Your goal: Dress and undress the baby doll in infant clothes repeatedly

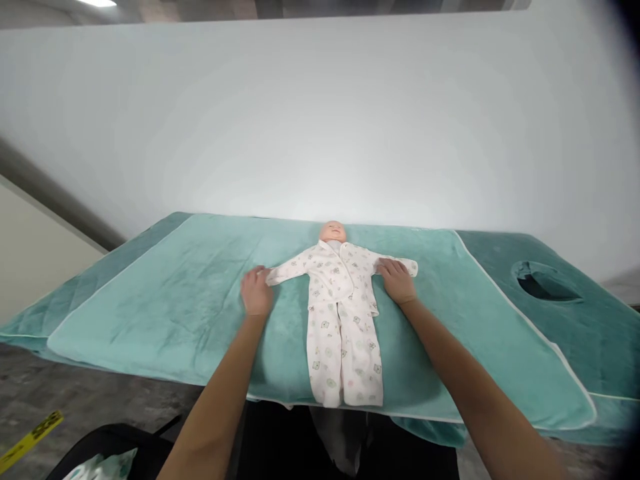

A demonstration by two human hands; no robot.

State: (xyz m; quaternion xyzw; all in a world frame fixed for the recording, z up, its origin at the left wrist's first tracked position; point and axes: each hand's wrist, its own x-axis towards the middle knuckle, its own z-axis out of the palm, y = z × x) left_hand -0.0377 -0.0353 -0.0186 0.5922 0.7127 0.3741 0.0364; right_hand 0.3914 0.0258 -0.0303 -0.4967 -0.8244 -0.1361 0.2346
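Observation:
A baby doll [333, 231] lies on its back, its head toward the wall and its arms spread. It wears a white pajama top [331, 273] with small printed figures and matching pajama pants [345, 353]. My left hand [257, 291] is closed at the cuff of the pajama sleeve [290, 269] on the left side. Over the other sleeve [410, 267], my right hand [397, 281] has its fingers bent around the fabric near the middle. The doll's hands are not visible.
A light green blanket [200, 300] covers most of the darker green padded bed [560, 333]. The bed has an oval hole [545, 288] at right. A white wall [320, 120] stands behind. Below left are a black bag [115, 447] and a yellow strip [31, 440].

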